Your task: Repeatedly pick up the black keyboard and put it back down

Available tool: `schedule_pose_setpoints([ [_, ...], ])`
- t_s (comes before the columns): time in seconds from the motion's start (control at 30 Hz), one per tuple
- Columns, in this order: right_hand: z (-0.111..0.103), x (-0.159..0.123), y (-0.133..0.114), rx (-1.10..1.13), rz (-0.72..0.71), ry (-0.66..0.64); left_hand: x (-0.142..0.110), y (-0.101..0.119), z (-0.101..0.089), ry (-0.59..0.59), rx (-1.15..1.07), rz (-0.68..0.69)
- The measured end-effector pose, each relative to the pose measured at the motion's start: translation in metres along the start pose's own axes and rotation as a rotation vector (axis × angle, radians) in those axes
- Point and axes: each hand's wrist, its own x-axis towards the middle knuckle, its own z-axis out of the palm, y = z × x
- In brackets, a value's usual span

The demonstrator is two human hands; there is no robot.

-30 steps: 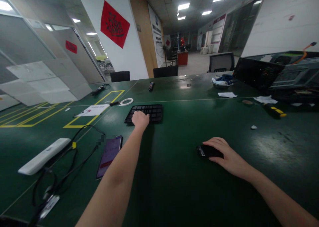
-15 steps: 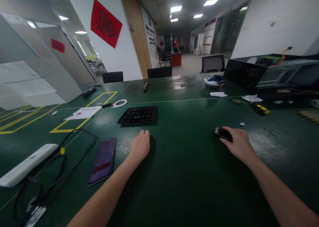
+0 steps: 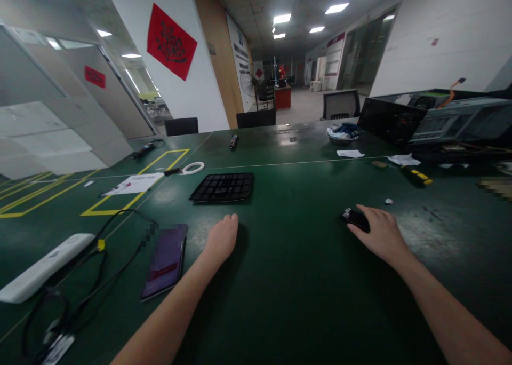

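My right hand point(image 3: 384, 234) grips a small black oblong thing point(image 3: 357, 220) with a silvery end, thumb on the near side and fingers over the far side. It lies low at the table; its exact kind is unclear. Loosely curled into a fist, my left hand point(image 3: 222, 238) rests on the table, palm side hidden, and nothing sticks out of it. Just beyond that hand lies a flat black panel point(image 3: 222, 188) with a ribbed grid. To its left is a dark-screened phone or tablet point(image 3: 166, 261).
On the green table point(image 3: 288, 290) a white power strip point(image 3: 48, 266) and black cables lie at left. A white ring point(image 3: 193, 167) with a handle sits beyond the panel. Farther right are a yellow-black tool point(image 3: 416, 175), a bowl point(image 3: 342, 135) with cloth, and an opened computer case point(image 3: 452, 122).
My right hand and the black thing have shifted very slightly left. The left hand has drawn back a little. The rest of the view has moved only slightly with my head.
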Motion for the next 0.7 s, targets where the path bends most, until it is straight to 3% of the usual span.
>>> schedule_pose_setpoints([
  [0.2,-0.001,0.0,-0.003,0.035,0.026,-0.066,0.003,-0.009,0.002,0.036,-0.074,-0.011],
  [0.4,-0.002,-0.001,-0.004,0.024,0.011,-0.039,0.003,-0.03,-0.013,0.183,-0.131,-0.166],
  [0.6,-0.002,0.0,-0.004,0.022,-0.007,-0.033,-0.002,-0.034,-0.016,-0.048,-0.274,-0.022],
  [0.7,-0.002,0.0,-0.004,0.019,-0.004,-0.055,-0.002,-0.032,-0.01,-0.055,-0.324,0.046],
])
